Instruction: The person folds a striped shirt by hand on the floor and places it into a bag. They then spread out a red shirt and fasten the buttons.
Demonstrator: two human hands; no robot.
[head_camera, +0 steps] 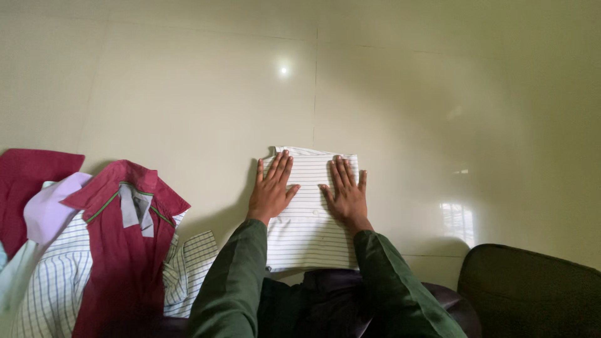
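A folded white shirt with thin dark stripes point(310, 235) lies on the pale tiled floor in front of me. My left hand point(272, 188) rests flat on its left half, fingers spread and pointing away from me. My right hand point(346, 189) presses flat on the right half in the same way. Both hands sit near the far edge of the folded shirt and hold nothing. Dark green sleeves cover both my forearms.
A pile of clothes lies at the left: a maroon shirt with a grey collar point(125, 244) on top of checked white shirts point(53, 288), a lilac piece point(50, 209), and more maroon cloth point(28, 181). A dark cushion point(532, 291) sits at the bottom right.
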